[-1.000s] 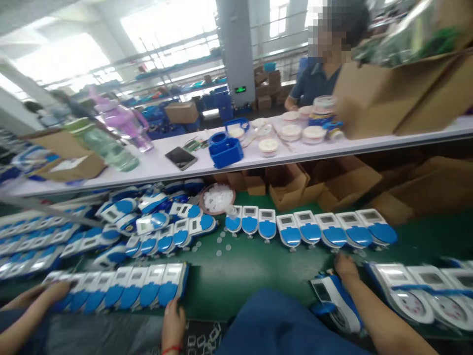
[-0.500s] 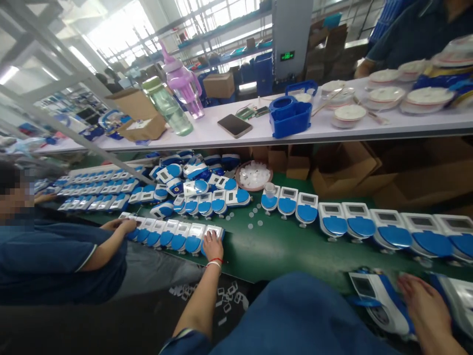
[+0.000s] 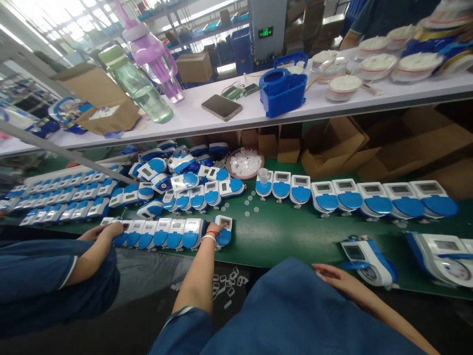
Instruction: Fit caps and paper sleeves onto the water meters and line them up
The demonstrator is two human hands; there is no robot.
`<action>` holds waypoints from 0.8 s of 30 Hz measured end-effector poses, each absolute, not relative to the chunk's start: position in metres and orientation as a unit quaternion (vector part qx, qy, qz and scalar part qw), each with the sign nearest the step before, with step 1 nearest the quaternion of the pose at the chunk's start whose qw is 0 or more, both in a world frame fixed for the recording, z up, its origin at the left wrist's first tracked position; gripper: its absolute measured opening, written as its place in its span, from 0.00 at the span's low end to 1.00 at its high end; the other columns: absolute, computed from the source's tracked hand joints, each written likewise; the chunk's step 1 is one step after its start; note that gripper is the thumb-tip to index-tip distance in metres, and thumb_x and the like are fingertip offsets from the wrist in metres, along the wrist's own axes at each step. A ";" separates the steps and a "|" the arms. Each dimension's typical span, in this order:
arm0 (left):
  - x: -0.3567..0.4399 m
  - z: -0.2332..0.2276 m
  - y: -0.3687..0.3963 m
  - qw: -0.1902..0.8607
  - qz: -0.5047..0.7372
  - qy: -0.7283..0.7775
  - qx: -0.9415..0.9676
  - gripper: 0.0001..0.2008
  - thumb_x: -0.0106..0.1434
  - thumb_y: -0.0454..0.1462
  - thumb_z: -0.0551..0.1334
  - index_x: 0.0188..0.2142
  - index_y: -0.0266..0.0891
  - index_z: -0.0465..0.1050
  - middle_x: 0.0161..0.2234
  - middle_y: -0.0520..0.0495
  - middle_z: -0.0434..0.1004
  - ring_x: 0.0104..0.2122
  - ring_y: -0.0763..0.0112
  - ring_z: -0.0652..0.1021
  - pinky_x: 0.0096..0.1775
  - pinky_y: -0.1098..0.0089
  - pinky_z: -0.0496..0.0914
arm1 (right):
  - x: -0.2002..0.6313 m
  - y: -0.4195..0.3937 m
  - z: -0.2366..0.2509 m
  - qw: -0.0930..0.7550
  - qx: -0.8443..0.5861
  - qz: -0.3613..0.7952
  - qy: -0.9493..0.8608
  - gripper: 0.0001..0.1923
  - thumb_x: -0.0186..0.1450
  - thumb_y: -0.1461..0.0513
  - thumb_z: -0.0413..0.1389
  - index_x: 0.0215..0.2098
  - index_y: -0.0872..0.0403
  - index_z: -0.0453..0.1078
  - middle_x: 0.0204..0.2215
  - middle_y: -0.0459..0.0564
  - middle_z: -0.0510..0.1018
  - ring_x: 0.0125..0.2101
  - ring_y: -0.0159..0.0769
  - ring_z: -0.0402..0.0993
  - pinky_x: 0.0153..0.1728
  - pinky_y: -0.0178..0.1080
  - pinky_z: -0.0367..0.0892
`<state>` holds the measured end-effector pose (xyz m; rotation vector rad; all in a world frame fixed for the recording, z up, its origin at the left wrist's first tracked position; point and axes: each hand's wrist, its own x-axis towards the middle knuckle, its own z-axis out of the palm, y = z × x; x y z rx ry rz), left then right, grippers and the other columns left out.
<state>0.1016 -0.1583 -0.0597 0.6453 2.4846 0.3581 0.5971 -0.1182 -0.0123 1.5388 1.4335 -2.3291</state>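
My left hand [image 3: 217,229] reaches forward onto a blue-and-white meter [image 3: 224,232] at the right end of a near row of meters [image 3: 162,232] on the green belt [image 3: 295,231]. That end meter stands a little apart from the row, and my fingers grip its top. My right hand [image 3: 328,272] lies flat on my blue clothing at the belt's near edge and holds nothing. A single tilted meter [image 3: 369,256] sits just to its right. A co-worker's hand [image 3: 111,230] presses on the left end of the same row.
A longer line of meters [image 3: 354,196] runs across the belt's far side, next to a dish of clear caps [image 3: 244,162]. A meter pile [image 3: 177,167] lies at left. The white shelf [image 3: 192,125] carries bottles, a phone [image 3: 221,107], a blue housing and tape rolls.
My view dropped and turned left. My left hand slid the end meter away from the row. My right hand left the tilted meter and came back onto my lap.
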 end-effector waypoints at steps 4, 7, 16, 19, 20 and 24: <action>0.124 -0.058 -0.165 0.289 0.161 0.908 0.257 0.31 0.47 0.45 0.68 0.46 0.28 0.64 0.42 0.30 0.74 0.44 0.53 0.75 0.42 0.61 0.67 | 0.607 -0.111 -0.010 0.023 0.497 -0.722 0.481 0.26 0.49 0.49 0.59 0.44 0.49 0.73 0.43 0.54 0.77 0.43 0.46 0.73 0.45 0.41 0.66; 0.162 -0.061 -0.172 0.296 0.197 0.886 0.298 0.33 0.47 0.44 0.68 0.48 0.30 0.61 0.46 0.32 0.72 0.47 0.56 0.73 0.46 0.62 0.67 | 0.612 -0.105 -0.018 -0.014 0.495 -0.715 0.493 0.27 0.51 0.49 0.57 0.46 0.52 0.70 0.40 0.54 0.77 0.37 0.42 0.74 0.40 0.39 0.68; 0.337 -0.091 -0.175 0.467 0.387 0.629 0.486 0.39 0.47 0.33 0.67 0.58 0.41 0.53 0.55 0.38 0.64 0.53 0.59 0.69 0.55 0.56 0.60 | 0.568 -0.066 -0.034 -0.147 0.457 -0.602 0.638 0.21 0.55 0.58 0.56 0.47 0.54 0.66 0.37 0.49 0.73 0.31 0.31 0.70 0.36 0.36 0.66; 0.362 -0.100 -0.180 0.477 0.357 0.612 0.520 0.37 0.49 0.34 0.66 0.58 0.43 0.55 0.59 0.39 0.59 0.57 0.57 0.64 0.57 0.55 0.57 | 0.561 -0.056 -0.037 -0.155 0.460 -0.493 0.722 0.17 0.57 0.62 0.55 0.45 0.54 0.67 0.40 0.50 0.70 0.31 0.29 0.69 0.36 0.34 0.66; 0.364 -0.102 -0.183 0.479 0.351 0.611 0.523 0.37 0.50 0.35 0.65 0.58 0.43 0.55 0.60 0.39 0.58 0.57 0.57 0.64 0.58 0.55 0.57 | 0.560 -0.055 -0.038 -0.149 0.454 -0.461 0.748 0.16 0.57 0.63 0.54 0.45 0.54 0.68 0.40 0.50 0.70 0.31 0.29 0.69 0.36 0.34 0.65; 0.358 -0.102 -0.194 0.504 0.363 0.607 0.496 0.40 0.51 0.36 0.65 0.61 0.45 0.50 0.60 0.41 0.57 0.55 0.57 0.66 0.55 0.56 0.61 | 0.555 -0.055 -0.042 -0.114 0.405 -0.388 0.820 0.12 0.59 0.65 0.54 0.42 0.55 0.68 0.38 0.50 0.70 0.33 0.31 0.68 0.38 0.34 0.64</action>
